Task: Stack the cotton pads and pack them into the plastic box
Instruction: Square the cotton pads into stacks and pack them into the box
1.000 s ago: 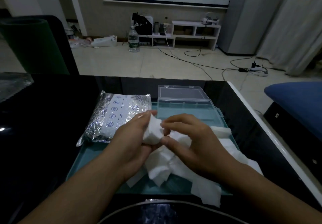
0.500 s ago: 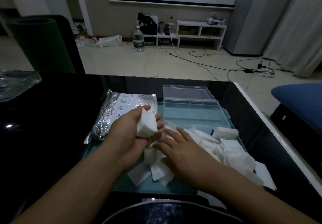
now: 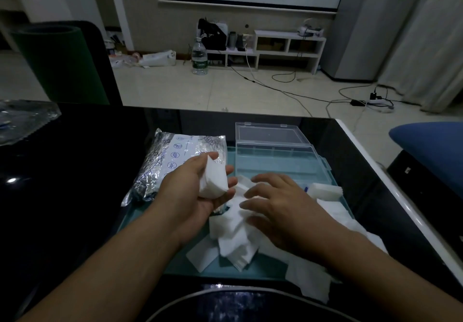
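On the teal tray (image 3: 150,266) atop the dark worktop (image 3: 75,196), my left hand (image 3: 198,188) keeps a snug grip round a small stack of cotton pads (image 3: 213,181). My right hand (image 3: 280,211), fingers spread, rests on the loose pads (image 3: 238,244). I should lift one pad, square its edges against the stack, then fill the open plastic box (image 3: 275,156) just behind.

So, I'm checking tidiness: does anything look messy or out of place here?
Yes. Loose white cotton pads lie scattered and overlapping on the teal tray; some spill over its near right edge. The clear plastic box looks empty.
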`<state>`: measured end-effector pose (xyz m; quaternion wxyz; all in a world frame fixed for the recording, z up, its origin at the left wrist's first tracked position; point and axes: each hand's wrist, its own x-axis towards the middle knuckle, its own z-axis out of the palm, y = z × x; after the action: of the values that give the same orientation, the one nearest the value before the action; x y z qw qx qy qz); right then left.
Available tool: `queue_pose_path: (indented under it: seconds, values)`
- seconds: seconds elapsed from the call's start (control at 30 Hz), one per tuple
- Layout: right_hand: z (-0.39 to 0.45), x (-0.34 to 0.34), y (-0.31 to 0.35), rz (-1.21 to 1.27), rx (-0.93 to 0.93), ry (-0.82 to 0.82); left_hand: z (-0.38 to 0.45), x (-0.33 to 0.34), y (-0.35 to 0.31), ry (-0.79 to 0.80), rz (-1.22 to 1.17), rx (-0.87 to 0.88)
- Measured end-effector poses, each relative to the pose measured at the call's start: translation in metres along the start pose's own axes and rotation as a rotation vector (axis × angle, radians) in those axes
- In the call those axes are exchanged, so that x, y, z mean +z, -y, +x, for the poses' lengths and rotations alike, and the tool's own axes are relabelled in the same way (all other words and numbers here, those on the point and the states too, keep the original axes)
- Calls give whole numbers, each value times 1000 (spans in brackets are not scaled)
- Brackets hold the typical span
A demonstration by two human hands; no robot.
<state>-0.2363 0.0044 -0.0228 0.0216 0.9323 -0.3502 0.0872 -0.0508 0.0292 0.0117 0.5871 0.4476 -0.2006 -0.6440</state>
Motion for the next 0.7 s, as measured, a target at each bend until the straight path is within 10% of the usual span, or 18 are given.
queue_pose_path:
  seconds: [0.37,0.7]
  values:
    - [-15,-19,-17,87,260,192,0,4,8,26,29,0]
    - [-10,-18,-10,353,382,-1,1,5,11,28,56,7]
